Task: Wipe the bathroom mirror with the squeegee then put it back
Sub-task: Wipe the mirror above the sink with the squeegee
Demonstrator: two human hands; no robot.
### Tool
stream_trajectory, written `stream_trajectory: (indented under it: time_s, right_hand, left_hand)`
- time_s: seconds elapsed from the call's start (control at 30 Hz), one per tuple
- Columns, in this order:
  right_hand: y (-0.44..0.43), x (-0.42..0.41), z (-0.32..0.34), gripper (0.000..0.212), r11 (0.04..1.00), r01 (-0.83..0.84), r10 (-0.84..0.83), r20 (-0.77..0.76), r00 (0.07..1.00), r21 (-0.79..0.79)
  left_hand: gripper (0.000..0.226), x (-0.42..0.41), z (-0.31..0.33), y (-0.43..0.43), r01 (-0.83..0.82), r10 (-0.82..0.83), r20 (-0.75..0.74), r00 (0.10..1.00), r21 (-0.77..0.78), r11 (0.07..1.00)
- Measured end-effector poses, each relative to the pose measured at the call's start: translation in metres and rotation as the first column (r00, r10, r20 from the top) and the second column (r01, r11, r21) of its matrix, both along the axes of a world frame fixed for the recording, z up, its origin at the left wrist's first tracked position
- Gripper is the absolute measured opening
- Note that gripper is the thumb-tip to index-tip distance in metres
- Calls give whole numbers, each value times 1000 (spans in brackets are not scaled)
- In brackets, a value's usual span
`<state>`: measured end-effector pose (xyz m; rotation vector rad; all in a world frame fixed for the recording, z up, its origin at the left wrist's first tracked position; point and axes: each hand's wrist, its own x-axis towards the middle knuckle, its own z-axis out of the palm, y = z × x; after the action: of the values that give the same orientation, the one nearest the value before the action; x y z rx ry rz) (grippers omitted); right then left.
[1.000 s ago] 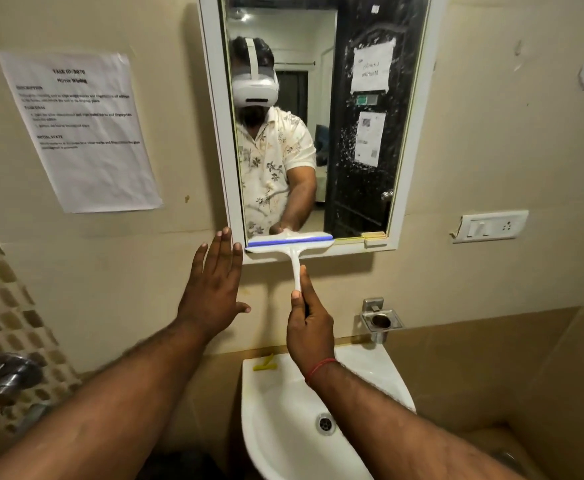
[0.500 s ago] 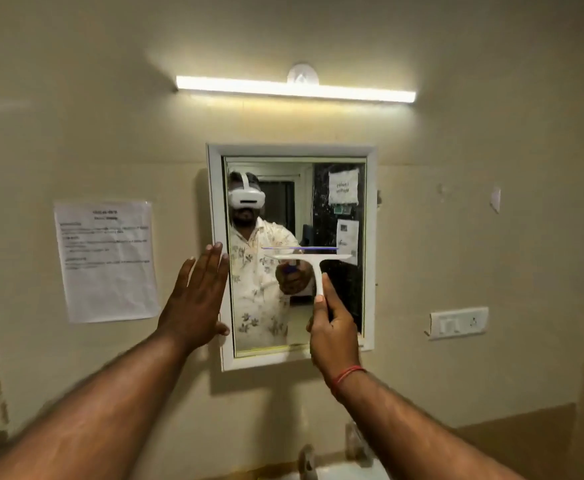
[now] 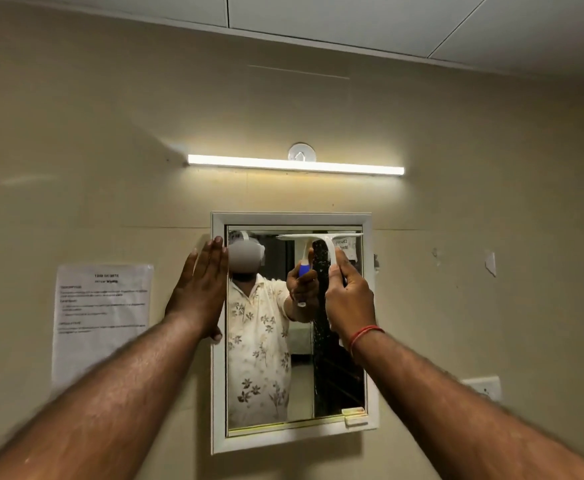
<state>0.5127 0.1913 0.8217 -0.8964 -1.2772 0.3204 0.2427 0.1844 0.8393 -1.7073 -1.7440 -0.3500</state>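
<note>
The bathroom mirror (image 3: 266,375) hangs on the beige wall in a white frame (image 3: 218,393). A white squeegee (image 3: 328,245) has its blade pressed flat along the top edge of the glass, on the right half. My right hand (image 3: 349,299) is shut on its handle, just below the blade. My left hand (image 3: 202,292) lies flat with fingers together against the wall and the frame's left edge. The glass reflects a person in a floral shirt and the squeegee's blue grip.
A lit tube light (image 3: 295,165) runs above the mirror. A printed paper sheet (image 3: 101,320) is taped to the wall at left. A white switch plate (image 3: 482,388) sits low at right. A small latch (image 3: 354,415) is at the frame's lower right corner.
My right hand has carried the squeegee from the mirror's bottom edge up to its top edge. The view tilted upward, so the sink left the frame. My left hand stayed by the frame's left side.
</note>
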Motion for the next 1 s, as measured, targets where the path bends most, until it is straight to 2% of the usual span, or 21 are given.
stream_trajectory:
  time_s: [0.4,0.57,0.67,0.8,1.0]
  right_hand:
    - [19,-7,16,43,996,-87,86,-69,994,-15]
    - [19,-3,15,44,996,-89,88,-45,995,-26]
    - [20,-1,16,46,998,-59,59,3,998,-35]
    - [24,4,17,48,994,101,-107,157,982,44]
    - [31,3,23,50,983,160,-177,250,952,87]
  left_hand:
    - [190,0,-6,4,-43,43,-25,999,-4,999]
    - [192,2,-6,3,-29,29,-1,1000,-15,999]
    - [192,4,-7,0,-24,24,8,1000,-19,1000]
    - [192,5,-9,-1,-14,15,23,1000,-26,1000]
    - [190,6,-18,0,19,-17,72,997,-28,999]
